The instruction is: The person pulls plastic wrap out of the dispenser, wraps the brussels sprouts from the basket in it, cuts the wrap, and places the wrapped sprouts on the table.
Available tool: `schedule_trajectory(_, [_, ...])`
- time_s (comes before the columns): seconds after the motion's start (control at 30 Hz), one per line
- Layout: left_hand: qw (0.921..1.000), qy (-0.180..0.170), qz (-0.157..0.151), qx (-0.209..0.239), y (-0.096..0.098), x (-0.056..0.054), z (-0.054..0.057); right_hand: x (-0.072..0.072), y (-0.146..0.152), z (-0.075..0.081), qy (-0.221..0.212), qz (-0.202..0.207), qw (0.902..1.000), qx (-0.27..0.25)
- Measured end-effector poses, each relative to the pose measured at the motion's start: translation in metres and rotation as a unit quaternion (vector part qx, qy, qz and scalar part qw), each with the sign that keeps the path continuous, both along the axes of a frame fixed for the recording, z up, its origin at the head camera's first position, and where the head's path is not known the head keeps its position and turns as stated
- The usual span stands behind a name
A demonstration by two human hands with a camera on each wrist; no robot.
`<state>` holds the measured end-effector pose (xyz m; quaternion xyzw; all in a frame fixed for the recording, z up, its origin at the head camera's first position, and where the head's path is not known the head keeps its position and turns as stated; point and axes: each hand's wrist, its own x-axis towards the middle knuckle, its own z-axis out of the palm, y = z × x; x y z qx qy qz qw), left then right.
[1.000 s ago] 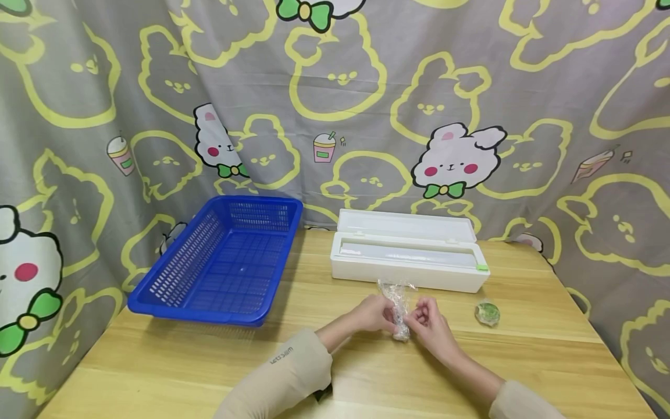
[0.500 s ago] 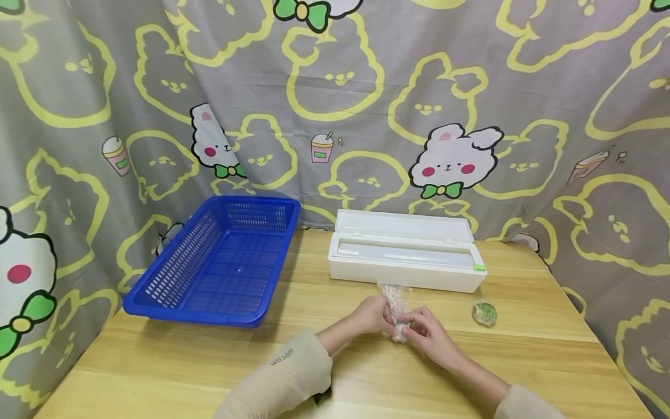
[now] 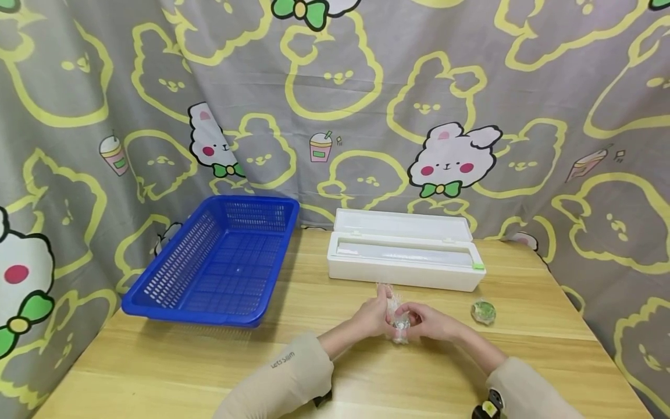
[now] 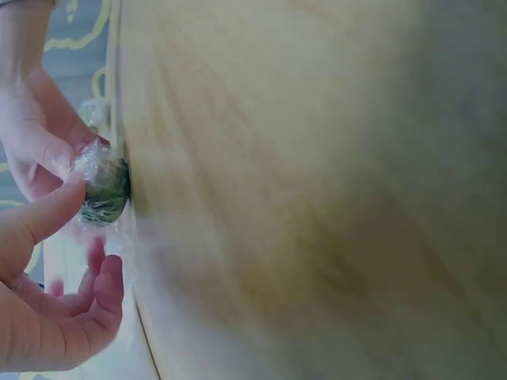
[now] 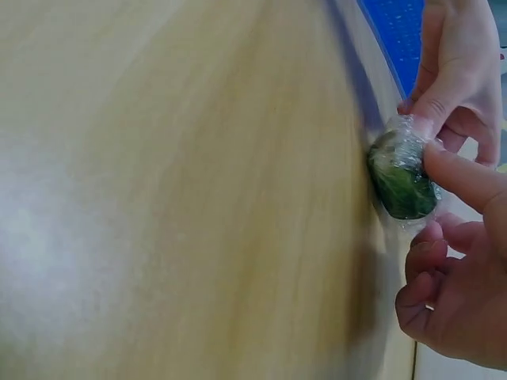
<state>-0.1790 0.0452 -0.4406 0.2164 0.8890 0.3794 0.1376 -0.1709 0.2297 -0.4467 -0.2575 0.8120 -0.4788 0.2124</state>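
A small green vegetable piece wrapped in clear cling film (image 5: 402, 184) is held low, just over the table, between both hands. My left hand (image 3: 370, 319) pinches the bundle from the left; in the left wrist view its thumb presses on the film (image 4: 97, 162). From the other side my right hand (image 3: 433, 323) has its thumb and curled fingers on the same bundle. Loose film stands up beyond the fingers in the head view. Fingers cover much of the bundle there. A second wrapped green piece (image 3: 484, 312) lies on the table right of the hands.
Behind the hands stands a white cling film box (image 3: 405, 274), lid raised, with a film roll inside and a green tab at its right end. A blue perforated basket (image 3: 262, 317) sits at the left on the wooden table (image 3: 157, 372). A patterned curtain (image 3: 356, 192) hangs behind.
The right hand has moved left and closed in around the bundle, its fingers now over the top. The left hand has shifted its hold, and less loose film shows above it.
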Motion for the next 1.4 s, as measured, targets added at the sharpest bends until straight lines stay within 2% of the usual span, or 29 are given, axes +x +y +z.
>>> schedule_trajectory(0.1, [0.9995, 0.013, -0.018, -0.020, -0.001, 0.000, 0.001, 0.000, -0.001, 0.001, -0.014, -0.014, 0.9998, 0.006])
schedule_trajectory(0.3, [0.9993, 0.006, -0.033, -0.016, -0.003, -0.003, -0.002, 0.009, -0.002, -0.001, -0.042, -0.108, 0.9927, 0.035])
schedule_trajectory(0.37, [0.9993, 0.010, -0.032, -0.015, -0.003, -0.004, -0.003, 0.010, -0.002, -0.001, -0.043, -0.120, 0.9909, 0.043])
schedule_trajectory(0.57, [0.9992, 0.016, -0.027, -0.025, -0.001, -0.003, -0.001, 0.007, -0.003, -0.003, -0.052, -0.103, 0.9932, 0.014])
schedule_trajectory(0.67, [0.9985, 0.024, -0.038, -0.030, -0.001, -0.002, -0.002, 0.009, -0.005, -0.004, -0.061, -0.115, 0.9915, -0.004])
schedule_trajectory(0.83, [0.9949, 0.059, -0.067, -0.045, -0.002, -0.003, -0.003, 0.012, -0.008, -0.004, -0.049, -0.137, 0.9894, -0.009])
schedule_trajectory(1.0, [0.9935, 0.075, -0.069, -0.051, -0.003, -0.002, -0.001, 0.014, -0.010, -0.003, -0.053, -0.147, 0.9877, -0.014])
schedule_trajectory(1.13, [0.9938, 0.076, -0.065, -0.048, -0.003, 0.000, -0.001, 0.011, -0.010, -0.003, -0.054, -0.127, 0.9901, -0.025])
schedule_trajectory(1.27, [0.9922, 0.089, -0.074, -0.045, -0.003, 0.001, -0.003, 0.008, -0.009, -0.004, -0.042, -0.104, 0.9934, -0.026])
schedule_trajectory(1.3, [0.9904, 0.103, -0.083, -0.041, -0.003, 0.001, -0.005, 0.008, -0.009, -0.004, -0.040, -0.103, 0.9936, -0.024])
schedule_trajectory(1.4, [0.9915, 0.093, -0.087, -0.030, -0.004, 0.001, -0.004, 0.009, -0.009, -0.004, -0.048, -0.115, 0.9919, -0.023])
